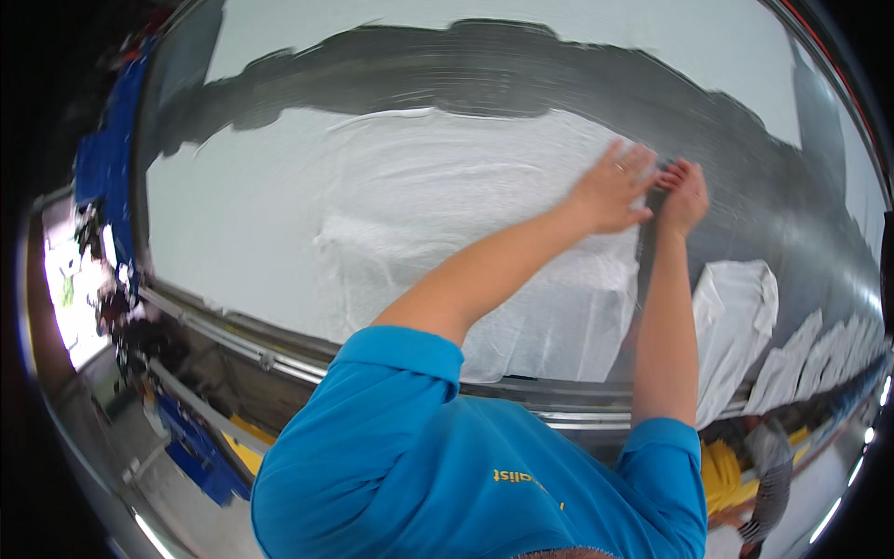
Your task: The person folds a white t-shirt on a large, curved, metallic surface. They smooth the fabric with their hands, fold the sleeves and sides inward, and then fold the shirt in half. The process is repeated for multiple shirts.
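My left hand (615,189) lies flat with its fingers spread on a thin white fabric sheet (484,191), close to its right edge. Just beyond that edge, my right hand (684,198) is raised with its fingers curled together. A small dark bit shows at its fingertips, too small and blurred to name. Wrinkles run across the white sheet, which is spread over a wide, shiny dark grey metal surface (745,196) and reaches down to its near edge.
Further white pieces (736,303) lie along the near right edge. A pale layer (652,42) covers the far side. A metal rail (289,365) borders the near edge. Blue machine parts (116,158) stand at left; another person in a striped sleeve (771,489) is at lower right.
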Motion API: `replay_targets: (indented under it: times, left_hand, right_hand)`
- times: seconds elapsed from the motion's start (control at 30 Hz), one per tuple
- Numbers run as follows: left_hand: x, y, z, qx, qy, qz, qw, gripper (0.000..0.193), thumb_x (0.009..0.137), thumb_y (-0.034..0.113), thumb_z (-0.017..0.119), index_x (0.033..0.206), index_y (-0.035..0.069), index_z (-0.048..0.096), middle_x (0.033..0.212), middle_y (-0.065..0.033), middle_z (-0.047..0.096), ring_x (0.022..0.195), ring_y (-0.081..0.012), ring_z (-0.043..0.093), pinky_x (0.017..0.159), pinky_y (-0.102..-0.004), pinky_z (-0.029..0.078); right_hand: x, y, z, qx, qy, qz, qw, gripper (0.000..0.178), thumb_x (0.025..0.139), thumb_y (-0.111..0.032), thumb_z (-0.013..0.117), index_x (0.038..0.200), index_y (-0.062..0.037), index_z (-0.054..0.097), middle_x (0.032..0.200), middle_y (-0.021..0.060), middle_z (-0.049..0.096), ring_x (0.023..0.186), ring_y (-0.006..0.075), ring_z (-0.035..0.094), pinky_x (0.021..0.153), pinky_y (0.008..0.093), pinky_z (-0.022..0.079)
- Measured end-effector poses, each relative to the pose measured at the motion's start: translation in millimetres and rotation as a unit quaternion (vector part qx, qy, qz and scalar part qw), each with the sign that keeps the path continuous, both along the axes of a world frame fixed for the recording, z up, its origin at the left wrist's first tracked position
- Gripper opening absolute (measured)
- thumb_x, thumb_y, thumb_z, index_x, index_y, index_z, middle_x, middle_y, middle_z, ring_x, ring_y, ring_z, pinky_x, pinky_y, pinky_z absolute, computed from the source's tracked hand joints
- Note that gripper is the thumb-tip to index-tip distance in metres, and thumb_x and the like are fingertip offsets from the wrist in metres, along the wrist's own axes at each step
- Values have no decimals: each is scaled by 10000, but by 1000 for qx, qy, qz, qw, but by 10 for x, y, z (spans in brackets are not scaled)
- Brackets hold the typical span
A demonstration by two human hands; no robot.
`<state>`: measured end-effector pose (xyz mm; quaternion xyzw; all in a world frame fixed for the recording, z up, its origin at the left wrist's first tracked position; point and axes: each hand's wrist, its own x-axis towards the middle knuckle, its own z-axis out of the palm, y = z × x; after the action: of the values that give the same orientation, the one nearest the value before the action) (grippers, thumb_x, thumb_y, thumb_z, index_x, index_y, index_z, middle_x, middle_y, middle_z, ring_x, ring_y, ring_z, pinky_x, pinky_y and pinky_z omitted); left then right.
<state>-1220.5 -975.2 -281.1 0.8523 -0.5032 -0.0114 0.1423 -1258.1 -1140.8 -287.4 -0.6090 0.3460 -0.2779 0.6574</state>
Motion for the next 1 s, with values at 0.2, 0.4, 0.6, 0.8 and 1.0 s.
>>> replay_targets:
  times: [0.2,0.4,0.6,0.8,1.0]
  left_hand:
    - [-60,1226,68,-51,112,-101,987,614,1041,474,501,1518,90,465,1639,-165,333,1540,-310,266,1267,-500,176]
    - [220,3039,173,-27,-27,222,974,792,1022,504,535,1527,-78,351,1620,-307,277,1535,-421,232,1245,-562,153]
    - [389,2909,-27,64,-13,420,905,1014,1021,656,372,1508,-216,199,1577,-454,151,1519,-558,69,1225,-624,22]
    - [931,2184,-95,24,-10,490,871,1020,1013,701,323,1556,-149,169,1588,-449,120,1523,-555,46,1225,-621,25]
    - [848,1901,-81,32,-10,378,925,1021,1005,735,271,1583,-99,162,1632,-376,120,1544,-503,52,1243,-587,30]
  right_hand:
    - [-3,18,-49,-38,20,12,999,420,1082,-308,504,1062,77,672,885,129,688,718,156,657,625,270,560]
    - [17,54,-19,-59,38,-1,998,432,1075,-323,516,1064,76,682,897,124,690,722,149,650,635,271,559]
    - [38,77,15,-98,68,-5,993,422,1069,-313,506,1063,69,686,891,124,695,728,147,651,645,270,557]
    - [27,79,8,-120,77,3,990,432,1073,-333,508,1060,62,683,889,120,694,725,149,650,647,275,557]
    - [25,123,25,-122,73,5,990,425,1076,-321,501,1042,60,686,877,117,695,721,146,650,648,273,555]
